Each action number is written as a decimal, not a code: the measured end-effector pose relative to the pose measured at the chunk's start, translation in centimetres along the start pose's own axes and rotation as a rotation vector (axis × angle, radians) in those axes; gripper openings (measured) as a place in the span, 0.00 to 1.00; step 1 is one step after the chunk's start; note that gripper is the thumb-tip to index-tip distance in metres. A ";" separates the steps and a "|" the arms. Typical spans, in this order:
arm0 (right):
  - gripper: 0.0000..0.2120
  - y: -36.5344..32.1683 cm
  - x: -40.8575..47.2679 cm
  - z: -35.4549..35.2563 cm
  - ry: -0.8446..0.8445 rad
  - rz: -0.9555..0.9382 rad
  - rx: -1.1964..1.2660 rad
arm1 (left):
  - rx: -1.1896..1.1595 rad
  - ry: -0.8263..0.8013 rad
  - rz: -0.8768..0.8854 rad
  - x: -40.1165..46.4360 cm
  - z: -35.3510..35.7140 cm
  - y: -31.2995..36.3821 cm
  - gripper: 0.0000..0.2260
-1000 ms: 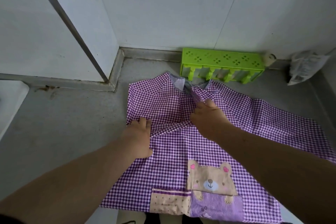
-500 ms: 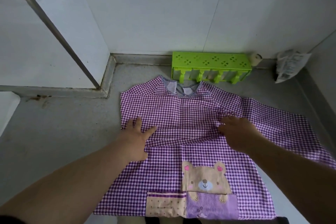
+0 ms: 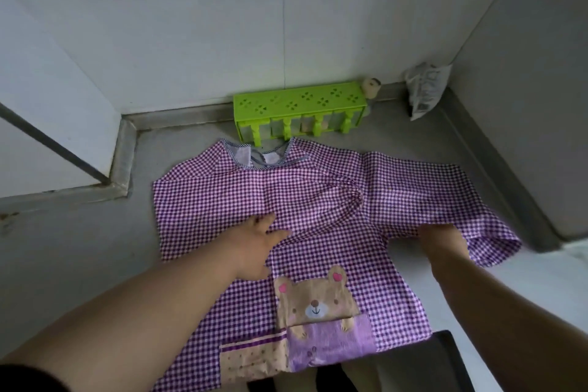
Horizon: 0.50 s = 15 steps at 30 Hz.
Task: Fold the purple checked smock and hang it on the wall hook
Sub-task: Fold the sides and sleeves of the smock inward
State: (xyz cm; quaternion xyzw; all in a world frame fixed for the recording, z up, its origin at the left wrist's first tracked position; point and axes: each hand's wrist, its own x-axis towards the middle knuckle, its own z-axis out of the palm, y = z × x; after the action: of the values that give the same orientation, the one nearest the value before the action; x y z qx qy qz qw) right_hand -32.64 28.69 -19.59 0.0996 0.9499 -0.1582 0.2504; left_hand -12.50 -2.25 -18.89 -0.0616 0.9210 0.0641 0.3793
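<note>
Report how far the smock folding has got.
Done: the smock lies spread face up, its left sleeve already folded in. In hand: the left hand presses it flat while the right hand takes the right sleeve. Left: remaining folds, then hanging; no hook shows.

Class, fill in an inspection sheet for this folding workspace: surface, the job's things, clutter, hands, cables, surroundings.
Surface: grey floor, bare left of the cloth.
Job's things: purple checked smock spread flat, bear patch up, right sleeve out; no wall hook seen.
Clutter: green rack, small toy, white bag along the wall.
Hands: left hand flat on the cloth; right hand at the sleeve, fingers hidden.
Cables: nothing seen.
Surroundings: white walls, corner.
</note>
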 end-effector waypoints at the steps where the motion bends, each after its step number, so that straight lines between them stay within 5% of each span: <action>1: 0.15 0.5 0.3 -0.2 0.002 0.054 0.063 | 0.003 -0.023 -0.016 0.5 -0.3 0.8 0.43; 7: 0.29 2.8 1.5 -1.4 0.109 0.430 0.862 | 0.070 -0.096 -0.077 1.8 -2.3 3.4 0.42; 12: 0.14 3.2 3.4 -3.2 0.037 0.488 1.399 | 0.059 -0.104 -0.087 2.0 -2.7 3.6 0.41; 15: 0.16 4.2 5.3 -3.6 -0.064 0.544 1.529 | 0.043 -0.092 -0.083 2.0 -2.6 3.5 0.41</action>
State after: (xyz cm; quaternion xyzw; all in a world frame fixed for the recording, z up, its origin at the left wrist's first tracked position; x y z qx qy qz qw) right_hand -37.66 34.50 -20.34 0.4660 0.5138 -0.7000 0.1701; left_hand -16.27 0.68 -18.19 -0.0884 0.9005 0.0311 0.4246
